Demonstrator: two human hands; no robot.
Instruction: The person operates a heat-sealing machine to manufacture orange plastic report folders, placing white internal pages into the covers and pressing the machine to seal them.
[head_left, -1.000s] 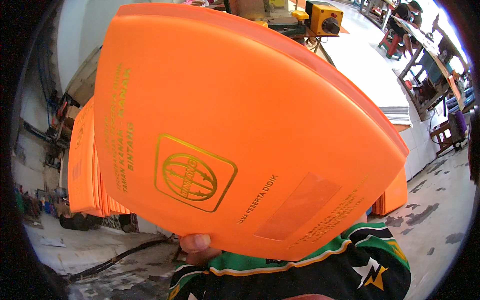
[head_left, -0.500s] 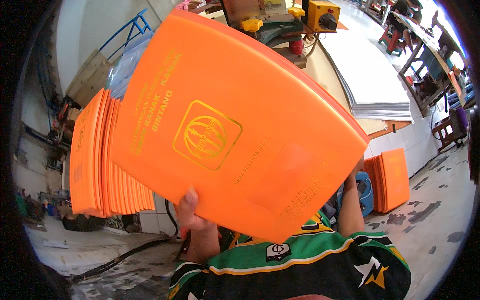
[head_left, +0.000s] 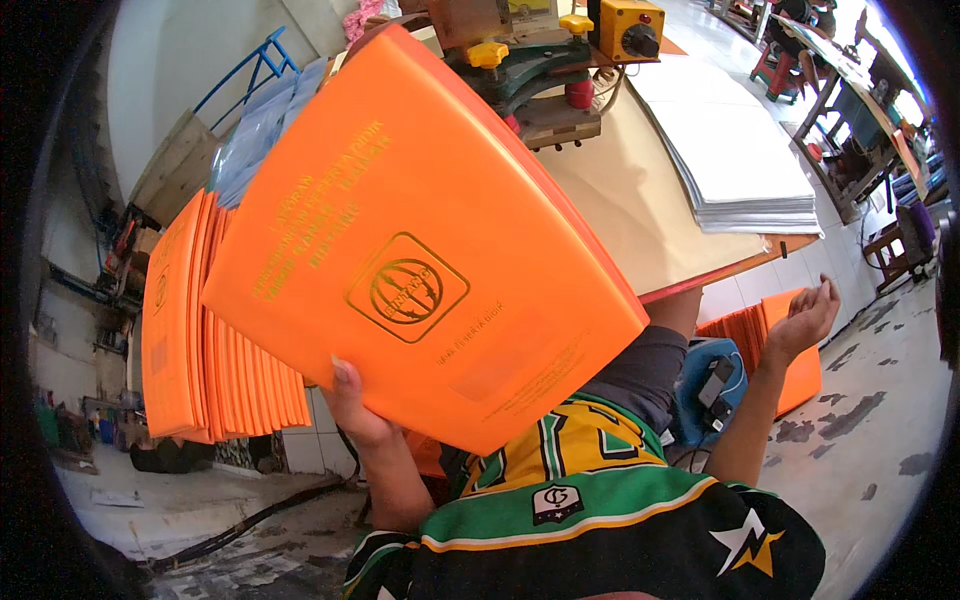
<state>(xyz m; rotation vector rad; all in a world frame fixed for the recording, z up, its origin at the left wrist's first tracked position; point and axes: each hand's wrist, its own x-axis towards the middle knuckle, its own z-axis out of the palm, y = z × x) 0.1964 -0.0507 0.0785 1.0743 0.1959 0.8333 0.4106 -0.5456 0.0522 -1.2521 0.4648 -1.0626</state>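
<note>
left hand (head_left: pixel 362 412) grips orange folder (head_left: pixel 430 230) | right hand (head_left: pixel 803 322) empty | white paper stack (head_left: pixel 735 140) on table (head_left: pixel 620 200)

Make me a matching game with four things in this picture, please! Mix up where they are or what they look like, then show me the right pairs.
Things:
1. left hand
2. right hand
3. white paper stack
4. control box

Matches:
A. on the table
B. yellow, with a black knob
C. gripping the orange folder
D. apart from that folder

Pairs: 1-C, 2-D, 3-A, 4-B
</note>
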